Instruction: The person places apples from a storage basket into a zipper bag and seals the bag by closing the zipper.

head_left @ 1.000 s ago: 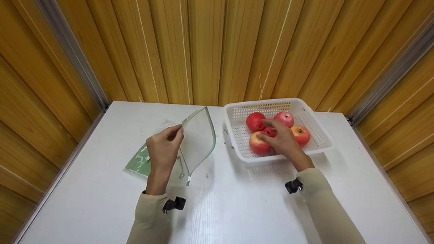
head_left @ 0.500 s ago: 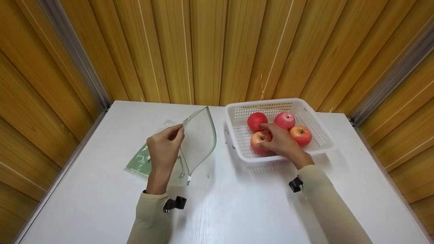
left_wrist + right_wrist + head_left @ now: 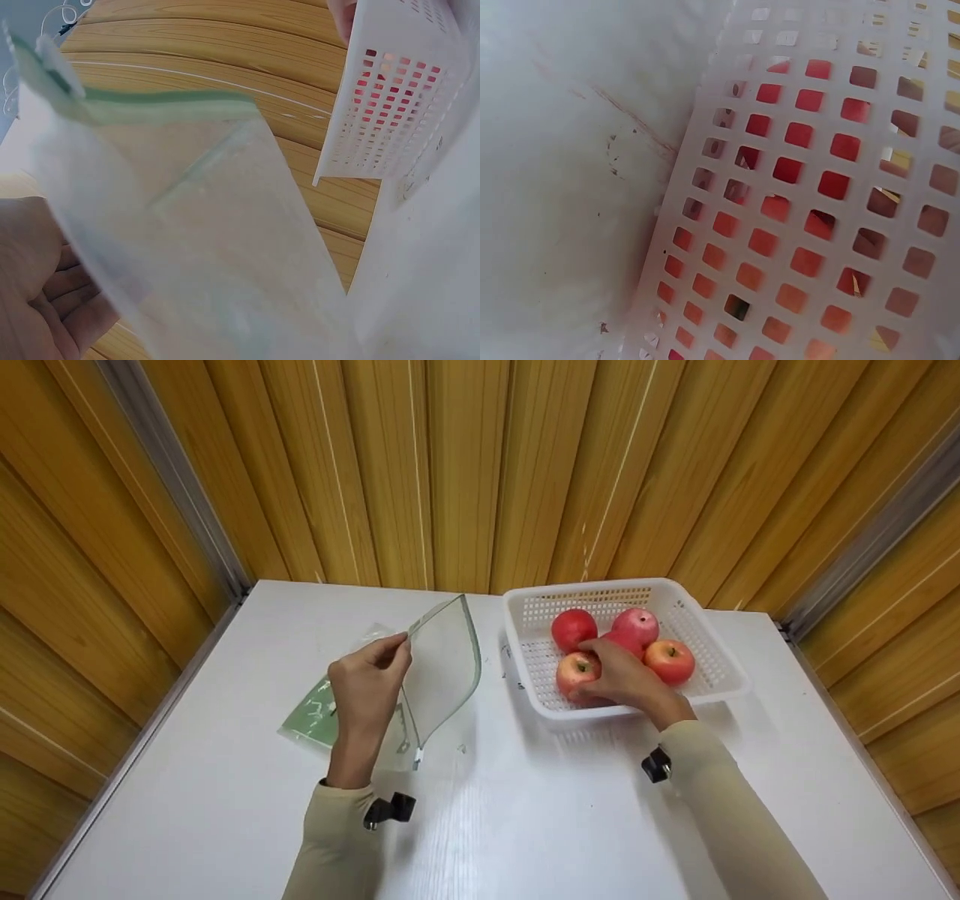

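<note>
In the head view my left hand pinches the top edge of a clear zip bag with green trim, between thumb and forefinger. The bag's mouth gapes towards the right. In the left wrist view, the bag covers the fingertips of the left hand. Inside a white plastic basket, my right hand has its fingers and thumb curled round the front-left apple, which is yellowish red. Only perforated basket wall with red fruit behind it shows in the right wrist view.
A deep red apple, a pinkish one and an orange-red one share the basket, with more red fruit partly behind the right hand. A green sheet lies left of the left hand. Wood-patterned panels stand behind the white table.
My right hand has come down and forward in the basket, closing round the front-left apple. The left hand keeps its pinch on the bag. The head view has shifted slightly.
</note>
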{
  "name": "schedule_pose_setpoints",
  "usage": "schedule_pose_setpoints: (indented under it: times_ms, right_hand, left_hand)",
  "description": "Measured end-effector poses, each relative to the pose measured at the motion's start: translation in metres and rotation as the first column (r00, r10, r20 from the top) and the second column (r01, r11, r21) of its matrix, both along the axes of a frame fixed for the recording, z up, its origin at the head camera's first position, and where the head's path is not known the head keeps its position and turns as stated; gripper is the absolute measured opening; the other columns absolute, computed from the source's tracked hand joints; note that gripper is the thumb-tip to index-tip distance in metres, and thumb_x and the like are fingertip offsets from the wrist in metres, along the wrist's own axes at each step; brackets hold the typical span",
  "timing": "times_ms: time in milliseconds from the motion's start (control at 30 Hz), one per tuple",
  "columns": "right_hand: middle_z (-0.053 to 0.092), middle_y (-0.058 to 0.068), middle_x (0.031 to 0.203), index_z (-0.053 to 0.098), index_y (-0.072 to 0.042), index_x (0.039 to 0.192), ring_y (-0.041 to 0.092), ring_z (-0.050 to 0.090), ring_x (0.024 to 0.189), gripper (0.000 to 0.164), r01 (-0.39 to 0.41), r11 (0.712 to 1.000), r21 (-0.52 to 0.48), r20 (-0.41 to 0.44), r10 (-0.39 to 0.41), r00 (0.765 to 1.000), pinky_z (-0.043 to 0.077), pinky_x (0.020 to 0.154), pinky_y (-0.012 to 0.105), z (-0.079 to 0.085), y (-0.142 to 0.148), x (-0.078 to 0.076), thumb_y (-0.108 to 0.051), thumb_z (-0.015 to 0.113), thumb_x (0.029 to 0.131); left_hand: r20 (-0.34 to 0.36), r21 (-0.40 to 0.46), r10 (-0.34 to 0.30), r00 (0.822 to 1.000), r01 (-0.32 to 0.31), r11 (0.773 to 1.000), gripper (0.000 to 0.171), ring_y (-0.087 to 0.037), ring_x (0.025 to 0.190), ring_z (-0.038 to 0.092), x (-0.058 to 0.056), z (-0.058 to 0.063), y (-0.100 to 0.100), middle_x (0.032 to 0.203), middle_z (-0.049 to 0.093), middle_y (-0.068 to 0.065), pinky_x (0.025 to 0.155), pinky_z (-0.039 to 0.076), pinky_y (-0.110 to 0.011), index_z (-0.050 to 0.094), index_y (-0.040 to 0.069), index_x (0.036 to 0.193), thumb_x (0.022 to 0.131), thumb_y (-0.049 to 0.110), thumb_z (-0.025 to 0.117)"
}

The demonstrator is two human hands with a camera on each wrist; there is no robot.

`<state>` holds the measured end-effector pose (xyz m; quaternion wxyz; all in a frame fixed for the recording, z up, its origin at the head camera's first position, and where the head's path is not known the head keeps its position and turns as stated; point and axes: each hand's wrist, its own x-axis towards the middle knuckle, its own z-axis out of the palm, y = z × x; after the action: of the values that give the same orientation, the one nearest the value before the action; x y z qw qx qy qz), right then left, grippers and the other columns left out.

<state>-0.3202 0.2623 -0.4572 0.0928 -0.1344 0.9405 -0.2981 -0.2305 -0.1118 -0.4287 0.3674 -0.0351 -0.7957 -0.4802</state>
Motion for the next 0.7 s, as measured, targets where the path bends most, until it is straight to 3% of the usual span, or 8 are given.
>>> schedule_pose_setpoints:
  times_ms: [133, 367, 533, 700]
  right_hand:
    - [0.058, 0.014, 0.145, 0.046, -0.007, 0.158, 0.037, 0.055, 0.129, 0.09, -0.014, 1.0, 0.018, 0.018, 0.013, 1.0, 0.044, 0.114, 0.06, 0.0, 0.0002, -0.0012, -0.031, 0.093, 0.084]
    - [0.063, 0.018, 0.138, 0.051, 0.0, 0.153, 0.037, 0.059, 0.122, 0.08, -0.065, 0.997, 0.038, -0.036, 0.066, 0.997, 0.046, 0.112, 0.058, -0.0032, 0.0007, -0.0071, -0.026, 0.09, 0.087]
    - [0.062, 0.015, 0.139, 0.052, -0.004, 0.154, 0.036, 0.058, 0.123, 0.082, -0.037, 0.999, 0.017, -0.019, 0.037, 0.999, 0.048, 0.11, 0.059, -0.0021, 0.0003, -0.0052, -0.028, 0.091, 0.086]
    - [0.061, 0.013, 0.141, 0.053, -0.008, 0.154, 0.037, 0.057, 0.124, 0.086, -0.018, 1.0, -0.025, -0.063, 0.017, 0.998, 0.047, 0.11, 0.061, -0.0023, 0.002, -0.0019, -0.034, 0.093, 0.083]
  left_hand:
    - [-0.003, 0.007, 0.003, 1.0, -0.003, 1.0, 0.012, -0.019, 0.079, 0.077, -0.0009, -0.0005, -0.0009, 0.097, 0.08, -0.013, 0.067, 0.063, -0.027, 0.083, -0.002, 0.104, 0.094, 0.003, 0.077]
    - [-0.021, -0.015, 0.009, 1.0, -0.009, 1.0, 0.012, -0.02, 0.079, 0.078, -0.0011, -0.0009, -0.0017, 0.096, 0.08, -0.015, 0.068, 0.064, -0.031, 0.083, -0.004, 0.103, 0.094, 0.001, 0.078]
    - [-0.018, -0.011, 0.01, 1.0, -0.011, 1.0, 0.012, -0.02, 0.078, 0.077, -0.0012, -0.0008, -0.0021, 0.096, 0.08, -0.014, 0.067, 0.064, -0.031, 0.083, -0.003, 0.103, 0.094, 0.002, 0.077]
    - [-0.006, -0.007, 0.01, 1.0, -0.01, 1.0, 0.012, -0.019, 0.078, 0.077, -0.0011, -0.0007, -0.0017, 0.096, 0.08, -0.013, 0.066, 0.064, -0.03, 0.083, -0.002, 0.103, 0.094, 0.003, 0.078]
